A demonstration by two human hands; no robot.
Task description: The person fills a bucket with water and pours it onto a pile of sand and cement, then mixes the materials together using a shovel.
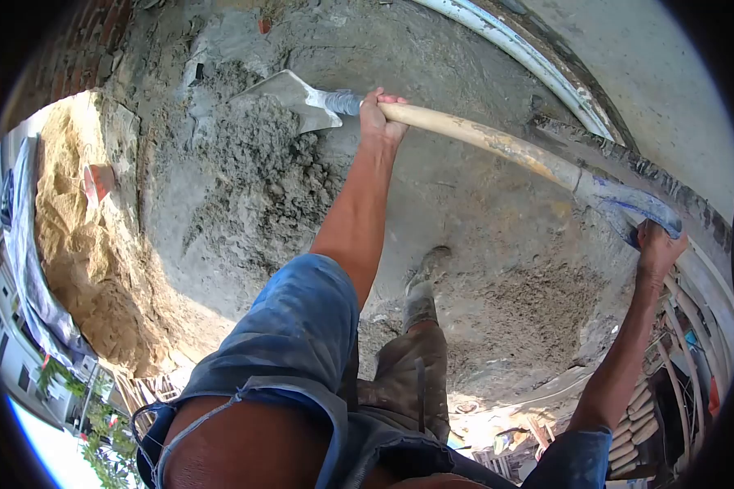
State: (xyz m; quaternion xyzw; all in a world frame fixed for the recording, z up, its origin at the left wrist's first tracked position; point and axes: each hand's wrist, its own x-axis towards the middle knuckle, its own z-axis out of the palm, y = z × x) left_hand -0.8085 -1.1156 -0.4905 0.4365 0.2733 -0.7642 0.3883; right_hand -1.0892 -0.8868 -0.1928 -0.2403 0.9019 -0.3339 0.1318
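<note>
A long-handled shovel (489,138) lies across the upper part of the view, and both hands are closed on it. My left hand (383,114) wraps the wooden shaft just behind the blade, beside a grey wrapped section. At the other end, my right hand (661,243) grips the worn blue-and-white handle. The metal blade (311,106) is at the edge of a heap of wet grey mortar (273,183), with some mortar lying against or on it. How deep the blade sits is hard to make out.
A sand pile (69,236) lies at the left, with a reddish object (98,183) on it. White pipes (514,45) run along the upper right. More crumbly mix (538,306) covers ground at the right. Bamboo poles (697,350) and stacked sacks (632,432) are at the lower right.
</note>
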